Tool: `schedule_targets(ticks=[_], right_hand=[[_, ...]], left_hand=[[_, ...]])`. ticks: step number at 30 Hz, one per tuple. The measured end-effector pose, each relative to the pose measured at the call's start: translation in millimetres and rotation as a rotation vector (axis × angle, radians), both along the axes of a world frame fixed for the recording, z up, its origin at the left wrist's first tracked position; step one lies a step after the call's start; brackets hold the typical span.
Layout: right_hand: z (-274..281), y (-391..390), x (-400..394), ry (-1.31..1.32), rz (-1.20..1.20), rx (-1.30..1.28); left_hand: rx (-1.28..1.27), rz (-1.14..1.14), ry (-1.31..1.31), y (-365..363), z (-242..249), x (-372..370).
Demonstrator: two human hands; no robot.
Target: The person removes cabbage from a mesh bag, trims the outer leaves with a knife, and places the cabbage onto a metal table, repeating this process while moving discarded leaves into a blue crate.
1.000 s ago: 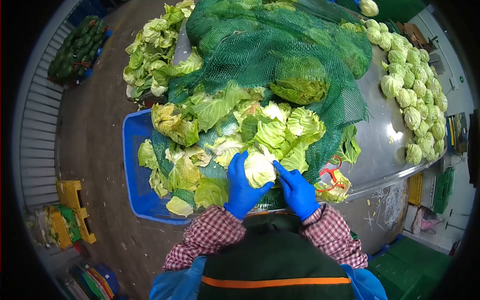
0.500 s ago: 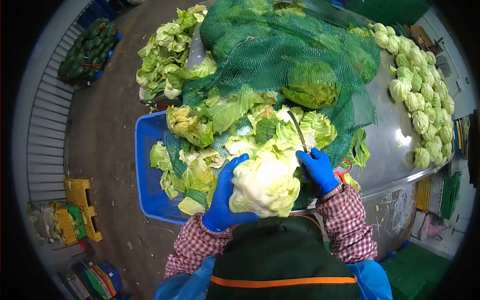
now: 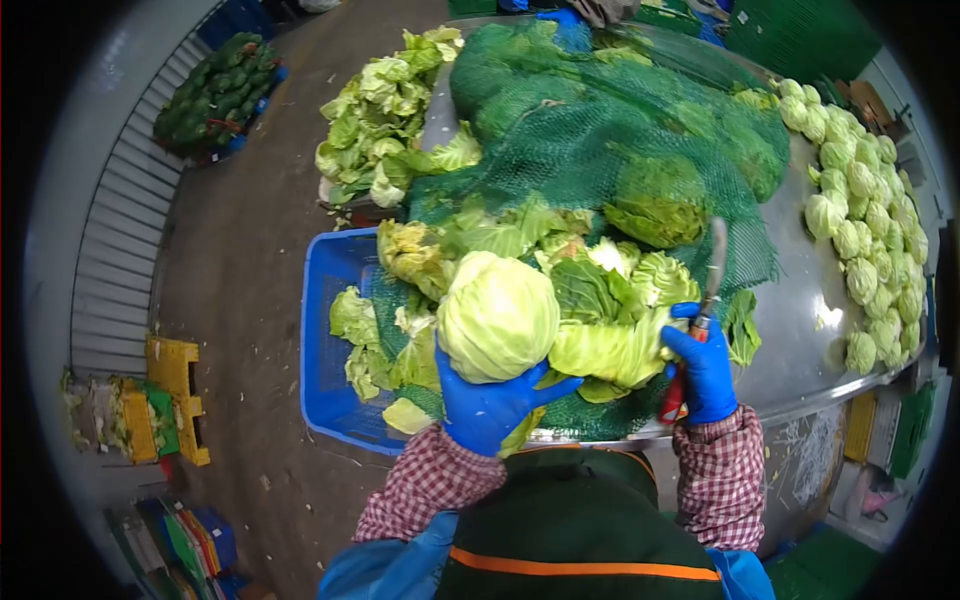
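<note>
A round, pale green cabbage (image 3: 499, 317) rests in the palm of my left hand (image 3: 492, 402), blue-gloved, with its thumb stretched out to the right. My right hand (image 3: 706, 368), gloved too, is closed around the red handle of a curved knife (image 3: 715, 262), whose blade points up and away. Between the hands a loose cabbage leaf (image 3: 612, 352) reaches to my right thumb and fingers; whether they pinch it is hard to tell. Torn outer leaves (image 3: 590, 292) lie just beyond, and a darker cabbage (image 3: 657, 200) sits under green netting (image 3: 560, 150).
A blue crate (image 3: 313, 345) with loose leaves stands at the left. Trimmed cabbages (image 3: 868, 220) line the right side of the metal table (image 3: 790, 345). More leaves (image 3: 385, 110) are piled at the far left. Another person's blue-gloved hand (image 3: 572, 30) shows at the far edge.
The cabbage has moved up and left in my left hand, its smooth round side now showing. My right hand has moved right and down with the knife, away from the cabbage. A stripped leaf lies between.
</note>
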State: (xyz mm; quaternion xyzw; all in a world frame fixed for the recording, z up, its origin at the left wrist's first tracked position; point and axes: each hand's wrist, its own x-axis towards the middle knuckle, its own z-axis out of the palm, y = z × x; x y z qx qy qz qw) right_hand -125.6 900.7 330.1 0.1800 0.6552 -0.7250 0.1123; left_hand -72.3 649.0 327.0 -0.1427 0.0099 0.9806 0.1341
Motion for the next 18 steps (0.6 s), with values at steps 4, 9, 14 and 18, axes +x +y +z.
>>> schedule_targets(ticks=[4,9,14,18], right_hand=[[-23,7,-14,0.83,0.006,1.01],[34,-44,-1,0.066,0.348,-0.067],[-1,-46,0,-0.239,0.212,-0.619],[5,-36,3,-0.092,0.146,-0.868]], left_hand=[[0.298,-0.01,-0.062,3,4,-1],[-0.033,-0.188,-0.021,14,22,-6],[-0.483,-0.512,0.056,10,25,-8],[-1.011,-0.267,0.242,9,14,-9]])
